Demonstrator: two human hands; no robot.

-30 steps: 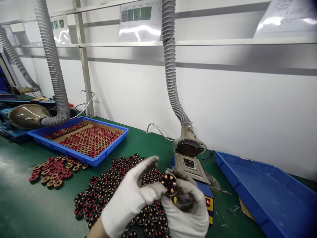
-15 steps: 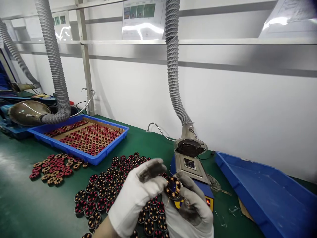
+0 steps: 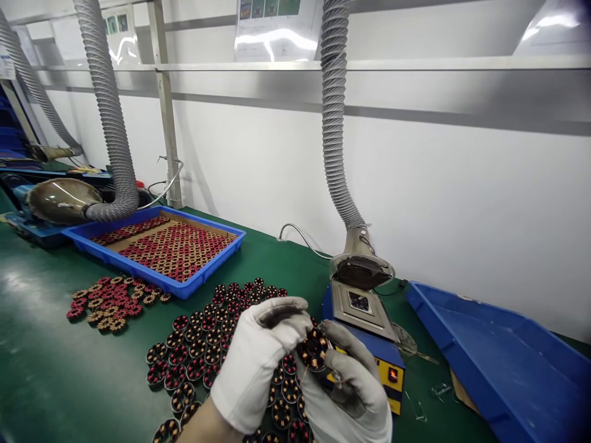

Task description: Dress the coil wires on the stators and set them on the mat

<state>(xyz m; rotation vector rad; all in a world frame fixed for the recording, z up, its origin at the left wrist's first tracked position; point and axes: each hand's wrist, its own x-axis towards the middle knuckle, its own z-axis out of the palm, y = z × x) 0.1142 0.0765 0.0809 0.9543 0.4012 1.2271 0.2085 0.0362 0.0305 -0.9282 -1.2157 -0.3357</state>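
Both my hands wear white gloves with dark-stained fingers. Between them is a motor stator (image 3: 314, 349), a round black ring with copper windings. My right hand (image 3: 348, 375) is closed around its right side. At its upper left edge, the fingers of my left hand (image 3: 272, 329) are pinched against it. Thin wire ends hang below the stator. Many similar black-ringed stators (image 3: 196, 349) lie on the green bench, left of and beneath my hands. Just beyond my right hand stands a blue solder pot (image 3: 364, 307) with a metal top and a lit red switch.
A fume hood (image 3: 362, 271) on a grey hose hangs over the solder pot. At right lies a blue tray (image 3: 498, 357). Another blue tray (image 3: 184, 288) holds rows of red and copper stators, with a loose pile (image 3: 111, 304) in front. Wire scraps (image 3: 441, 389) lie at right.
The view has shifted slightly, so the bench things sit further right. Both hands keep hold of the stator, which has turned a little and now faces me more.
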